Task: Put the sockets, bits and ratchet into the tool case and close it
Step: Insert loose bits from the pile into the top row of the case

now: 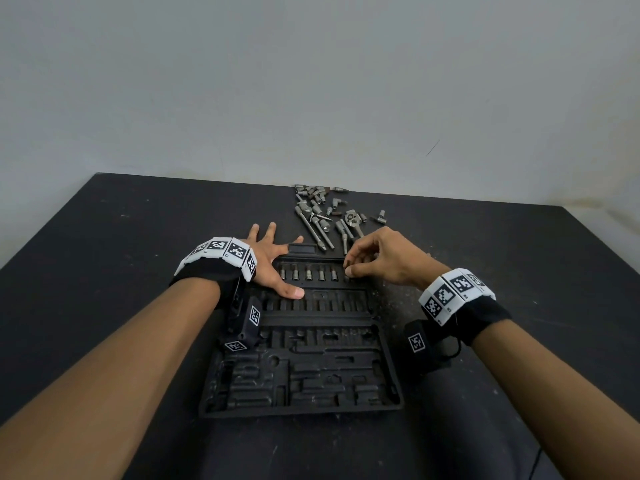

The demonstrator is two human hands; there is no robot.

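Steel glints between the right hand's (pixel 381 261) curled fingertips (pixel 349 270), though I can't be sure from here whether a socket is really pinched there or has just gone into its slot; the fingers bunch over the far right end of the case's (pixel 304 393) top row. The left hand (pixel 273 268) lies flat and spread, thumb on the ridge below that row, fingers reaching past the far edge beside the latch (pixel 302 249), pinning the case down and gripping nothing.

Five sockets (pixel 308 273) already stand in the top row. Every other recess looks empty, so the job is barely begun. The pile (pixel 325 216) of loose sockets, bits and extension bars lies on the table (pixel 104 237) just beyond the case, with the ratchet (pixel 352 220) among them.

What worries me is the fit. The slots are black on black and graded by size, so a socket pushed into the wrong one could sit proud and stop the lid closing. A piece dropped from that fingertip pinch might roll among the recesses or off toward the table edge. If the flat hand lifts while the other presses, the case may skid into the pile and scatter it. The wrist bands (pixel 457 292) and their dangling boxes hang close to the tray and could snag it.
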